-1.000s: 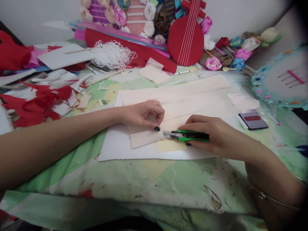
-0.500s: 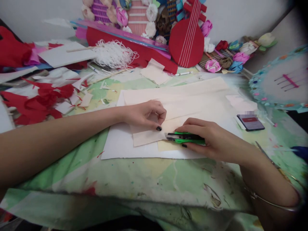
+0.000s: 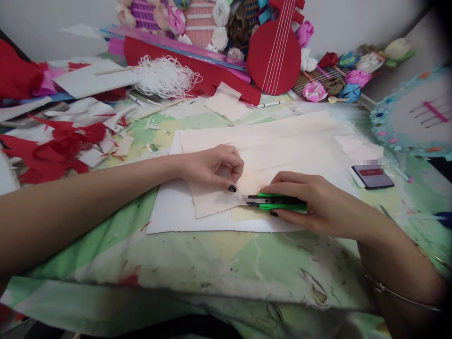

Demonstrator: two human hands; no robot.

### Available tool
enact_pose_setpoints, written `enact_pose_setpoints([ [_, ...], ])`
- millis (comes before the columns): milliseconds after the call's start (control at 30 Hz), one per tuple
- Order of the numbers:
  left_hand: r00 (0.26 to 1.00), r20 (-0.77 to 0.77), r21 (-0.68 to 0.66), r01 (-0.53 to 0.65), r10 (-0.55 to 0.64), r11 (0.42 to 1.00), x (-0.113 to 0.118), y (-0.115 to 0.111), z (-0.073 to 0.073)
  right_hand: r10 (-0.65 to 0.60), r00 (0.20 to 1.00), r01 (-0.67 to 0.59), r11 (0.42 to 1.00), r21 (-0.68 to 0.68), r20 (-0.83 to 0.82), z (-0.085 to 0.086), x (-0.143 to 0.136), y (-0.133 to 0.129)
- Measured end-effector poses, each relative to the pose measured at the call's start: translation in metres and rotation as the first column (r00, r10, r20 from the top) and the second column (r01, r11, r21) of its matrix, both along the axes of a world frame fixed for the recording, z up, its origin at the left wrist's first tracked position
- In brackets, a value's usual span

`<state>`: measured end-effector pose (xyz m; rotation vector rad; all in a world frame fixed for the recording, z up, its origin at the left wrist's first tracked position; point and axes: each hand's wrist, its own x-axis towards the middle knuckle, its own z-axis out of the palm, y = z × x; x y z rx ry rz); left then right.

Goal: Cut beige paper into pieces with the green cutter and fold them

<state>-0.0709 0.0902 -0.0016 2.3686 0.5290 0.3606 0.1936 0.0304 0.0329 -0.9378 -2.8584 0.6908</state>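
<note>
A cream paper sheet (image 3: 282, 141) lies over a white board (image 3: 169, 207) on the table. My left hand (image 3: 215, 167) rests on the paper with its fingers curled and the thumb close to the index finger; it pinches the paper near a loose lower flap (image 3: 212, 202). My right hand (image 3: 310, 202) is wrapped round a green and black utility knife (image 3: 278, 201). The knife lies nearly flat, its blade pointing left, at the flap's right edge just below my left thumb. A yellowish piece (image 3: 247, 214) shows under the knife.
Red paper scraps (image 3: 60, 146) and a tangle of white string (image 3: 164, 77) lie at the left and back. A red paper instrument (image 3: 273, 56) leans at the back. On the right are a phone (image 3: 373, 176) and a round blue-edged craft (image 3: 413, 113).
The knife and my right hand have shifted slightly to the right. The flap's lower edge sits a little lower and more tilted. My left hand has barely moved.
</note>
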Motion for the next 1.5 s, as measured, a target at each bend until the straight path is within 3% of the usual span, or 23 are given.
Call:
enact_pose_setpoints([
  [767, 0.998, 0.05, -0.011, -0.022, 0.022, 1.0, 0.001, 0.0, -0.003, 0.01, 0.999, -0.008, 0.998, 0.064, -0.037, -0.004, 0.001, 0.003],
  [1500, 1.0, 0.023, 0.11, -0.017, 0.014, 0.994, 0.005, -0.003, -0.006, 0.044, 0.999, -0.043, 0.998, 0.042, -0.018, -0.003, -0.007, -0.001],
])
